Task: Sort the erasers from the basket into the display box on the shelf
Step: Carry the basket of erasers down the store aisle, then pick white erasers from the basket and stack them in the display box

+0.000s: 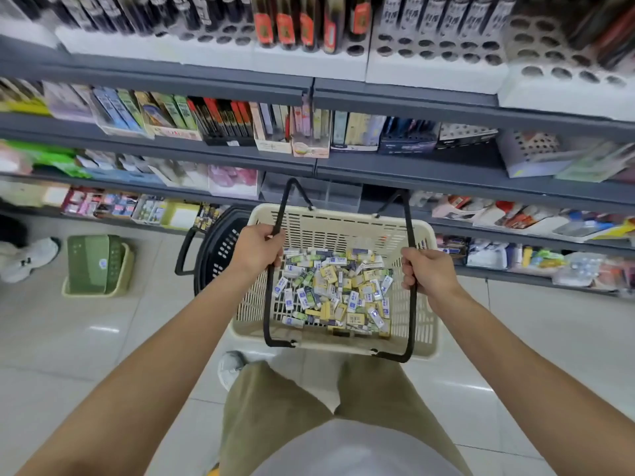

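Now both arms reach forward, held out over the legs. The left hand (259, 250) is curled tight around the left black handle (270, 304), and the right hand (427, 269) grips the right black handle (412, 321). Between them hangs the cream basket (343, 219), held above the floor (103, 338). The erasers (336, 290) lie in a loose heap on its bottom. Just beyond stand grey shelves (446, 108) packed with stationery. A green basket (94, 264) sits on the pale tiles to the left, and a black basket (220, 249) is just behind the cream one.
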Action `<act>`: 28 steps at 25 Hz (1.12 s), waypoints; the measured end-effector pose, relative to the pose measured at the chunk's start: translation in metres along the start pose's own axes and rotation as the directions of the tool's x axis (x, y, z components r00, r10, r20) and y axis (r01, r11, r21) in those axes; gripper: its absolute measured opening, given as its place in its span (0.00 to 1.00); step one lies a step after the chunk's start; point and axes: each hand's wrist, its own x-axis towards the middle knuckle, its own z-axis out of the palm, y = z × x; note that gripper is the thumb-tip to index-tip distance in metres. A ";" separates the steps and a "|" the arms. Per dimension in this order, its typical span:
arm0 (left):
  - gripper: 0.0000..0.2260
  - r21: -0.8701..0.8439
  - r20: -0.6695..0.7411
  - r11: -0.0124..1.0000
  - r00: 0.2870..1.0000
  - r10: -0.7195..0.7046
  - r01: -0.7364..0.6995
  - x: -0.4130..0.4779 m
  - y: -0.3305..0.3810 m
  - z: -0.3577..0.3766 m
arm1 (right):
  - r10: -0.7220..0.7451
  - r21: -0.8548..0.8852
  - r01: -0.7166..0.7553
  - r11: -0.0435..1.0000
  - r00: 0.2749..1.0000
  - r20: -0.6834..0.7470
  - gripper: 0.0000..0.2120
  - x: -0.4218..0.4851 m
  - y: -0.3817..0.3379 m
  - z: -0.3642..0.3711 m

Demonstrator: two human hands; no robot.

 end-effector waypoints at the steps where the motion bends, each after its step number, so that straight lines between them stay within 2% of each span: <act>1: 0.08 0.007 0.011 1.000 1.000 0.003 -0.003 0.010 -0.004 -0.012 | -0.002 0.007 0.002 1.000 1.000 -0.013 0.14 -0.001 -0.001 0.016; 7: 0.08 0.088 0.107 0.996 0.994 0.011 -0.020 0.074 -0.037 -0.089 | 0.048 0.080 -0.037 0.996 0.990 -0.136 0.13 0.001 0.002 0.108; 10: 0.07 0.048 0.138 0.999 0.990 -0.005 -0.001 0.106 -0.056 -0.118 | 0.071 0.105 -0.052 0.993 0.980 -0.186 0.11 0.012 0.008 0.144; 16: 0.08 0.054 0.145 0.998 0.988 -0.050 0.043 0.151 -0.097 -0.138 | 0.094 -0.010 -0.099 0.995 0.974 -0.207 0.12 0.050 0.028 0.194; 21: 0.06 0.065 0.147 0.992 0.982 -0.116 0.108 0.186 -0.145 -0.117 | 0.102 -0.111 -0.127 0.986 0.972 -0.210 0.11 0.099 0.064 0.214; 25: 0.04 0.190 0.123 0.978 0.986 -0.109 0.084 0.206 -0.185 -0.093 | 0.054 -0.287 -0.103 0.952 0.983 -0.175 0.13 0.133 0.104 0.229; 28: 0.11 0.245 0.069 0.966 0.993 -0.098 0.078 0.226 -0.210 -0.086 | 0.024 -0.344 -0.092 0.934 0.980 -0.198 0.12 0.155 0.128 0.233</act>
